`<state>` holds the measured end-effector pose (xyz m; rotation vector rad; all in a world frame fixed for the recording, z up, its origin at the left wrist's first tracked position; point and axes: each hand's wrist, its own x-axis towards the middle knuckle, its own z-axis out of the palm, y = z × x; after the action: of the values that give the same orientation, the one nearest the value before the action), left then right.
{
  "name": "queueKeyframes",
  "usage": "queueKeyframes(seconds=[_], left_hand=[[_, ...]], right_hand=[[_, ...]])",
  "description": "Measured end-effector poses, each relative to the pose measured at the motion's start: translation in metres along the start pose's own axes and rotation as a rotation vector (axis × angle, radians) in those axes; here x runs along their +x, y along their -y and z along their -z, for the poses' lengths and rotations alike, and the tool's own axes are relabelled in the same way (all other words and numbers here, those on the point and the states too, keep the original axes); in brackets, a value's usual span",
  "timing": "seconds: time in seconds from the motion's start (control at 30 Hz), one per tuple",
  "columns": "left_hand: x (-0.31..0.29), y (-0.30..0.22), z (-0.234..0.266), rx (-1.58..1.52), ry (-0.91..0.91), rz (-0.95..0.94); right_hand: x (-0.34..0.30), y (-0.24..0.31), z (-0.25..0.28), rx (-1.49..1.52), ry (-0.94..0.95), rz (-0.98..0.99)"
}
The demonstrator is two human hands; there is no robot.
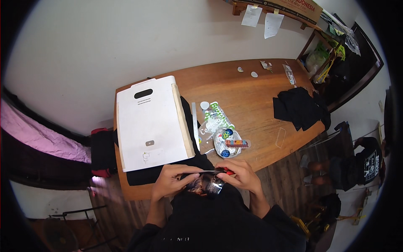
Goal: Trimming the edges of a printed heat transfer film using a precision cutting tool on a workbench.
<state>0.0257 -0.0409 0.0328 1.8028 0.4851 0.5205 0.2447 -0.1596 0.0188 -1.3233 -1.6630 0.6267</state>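
Film (204,185) (glossy) touching left hand (173,178)

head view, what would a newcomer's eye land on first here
Probably the big white panel with a dark oblong slot, lying on black cloth at the left of the wooden table. Next, by the near edge, the left hand pinching a glossy dark printed piece and the right hand holding a red item. Pink cloth also stands out, far left.

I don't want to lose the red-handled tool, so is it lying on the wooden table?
No, the right hand holds the red-handled tool in front of the person's black shirt.
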Motion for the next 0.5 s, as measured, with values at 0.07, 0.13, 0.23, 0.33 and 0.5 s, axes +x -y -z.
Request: queueKeyframes(seconds=[0.07,0.13,0.23,0.33,0.5], left_hand=[[0.0005,-0.0026,-0.0008,0.005,0.006,-0.008],[0.001,-0.0035,-0.0015,0.009,0.009,-0.015],[0.0014,-0.0033,-0.0027,0.026,0.006,-0.031],[0.0013,-0.0028,-0.0034,0.025,0.001,-0.027],[0.0008,-0.0014,-0.0014,0.037,0.021,-0.036]], right_hand=[[-0.0017,0.0006,0.0011,-0.008,0.003,-0.004],[-0.0026,-0.0006,0.0012,-0.01,-0.008,0.016],[-0.0039,-0.0026,0.0013,-0.016,0.0,0.018],[-0.004,-0.0031,0.0007,-0.03,-0.007,0.02],[-0.0004,0.0033,0.0032,-0.029,0.004,-0.014]])
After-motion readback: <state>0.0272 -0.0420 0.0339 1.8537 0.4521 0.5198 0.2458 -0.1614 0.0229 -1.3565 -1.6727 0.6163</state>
